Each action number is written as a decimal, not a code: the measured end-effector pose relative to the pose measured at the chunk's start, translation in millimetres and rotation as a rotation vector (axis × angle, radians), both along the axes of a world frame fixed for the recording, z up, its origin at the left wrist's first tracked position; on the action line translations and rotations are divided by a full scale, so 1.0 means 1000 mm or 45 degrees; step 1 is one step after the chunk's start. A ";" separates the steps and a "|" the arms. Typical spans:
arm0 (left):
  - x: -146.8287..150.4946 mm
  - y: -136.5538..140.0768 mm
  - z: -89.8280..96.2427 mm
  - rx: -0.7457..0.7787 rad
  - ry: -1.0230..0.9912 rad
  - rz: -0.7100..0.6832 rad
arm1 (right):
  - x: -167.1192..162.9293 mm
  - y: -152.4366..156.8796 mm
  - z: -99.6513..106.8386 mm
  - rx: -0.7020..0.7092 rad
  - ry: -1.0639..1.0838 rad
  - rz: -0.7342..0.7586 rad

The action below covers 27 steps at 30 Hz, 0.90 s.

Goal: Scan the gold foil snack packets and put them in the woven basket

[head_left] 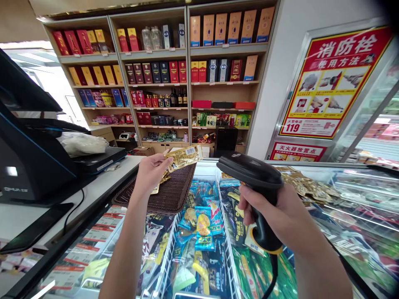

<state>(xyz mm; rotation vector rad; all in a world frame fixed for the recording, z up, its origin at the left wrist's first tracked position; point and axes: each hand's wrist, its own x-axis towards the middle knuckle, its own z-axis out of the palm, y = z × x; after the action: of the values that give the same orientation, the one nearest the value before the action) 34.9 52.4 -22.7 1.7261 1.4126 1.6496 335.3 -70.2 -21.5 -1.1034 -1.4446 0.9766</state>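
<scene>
Between the thumb and fingers of my left hand (155, 168) is a gold snack packet (186, 158), its white barcode turned up. Below it a brown woven basket (171, 193) rests over the freezer, with a few more gold packets at its left side. My right hand (282, 207) is wrapped around the handle of a black barcode scanner (252, 170), whose head points left toward the packet. A black cable runs down from the scanner's grip. To the right of the scanner, a pile of gold packets (308, 187) lies on the freezer top.
Under the glass, the chest freezer holds blue ice cream packs (204, 224) and other bags between white wire dividers (229, 236). A checkout terminal (31, 158) and a scale (96, 160) bearing a white plastic bag stand on the left counter. Shelves (165, 52) of boxed bottles line the back wall.
</scene>
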 end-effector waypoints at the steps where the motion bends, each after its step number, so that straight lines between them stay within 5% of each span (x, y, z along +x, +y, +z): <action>1: 0.000 0.000 0.000 0.006 0.002 0.004 | 0.000 0.000 0.000 -0.005 0.000 0.006; 14: -0.014 0.014 -0.007 -0.044 -0.058 0.073 | -0.001 0.002 -0.002 0.052 0.004 -0.068; 16: -0.027 0.030 -0.017 -0.111 -0.064 0.203 | -0.001 0.002 -0.002 0.053 -0.023 -0.069; 20: -0.068 0.056 -0.041 -0.477 0.316 0.750 | -0.001 0.002 -0.002 0.040 -0.044 -0.068; 23: -0.098 0.056 -0.049 -0.719 0.525 0.912 | 0.000 0.001 -0.001 0.029 -0.031 -0.086; 27: -0.110 0.046 -0.041 -0.600 0.683 1.029 | 0.006 0.002 0.003 0.057 -0.021 -0.128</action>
<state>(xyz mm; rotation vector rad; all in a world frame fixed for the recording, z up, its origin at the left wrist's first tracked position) -75.2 98.3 -63.6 1.4391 2.7515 0.9903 341.4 -68.6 -18.5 -1.1424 -1.4042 0.8621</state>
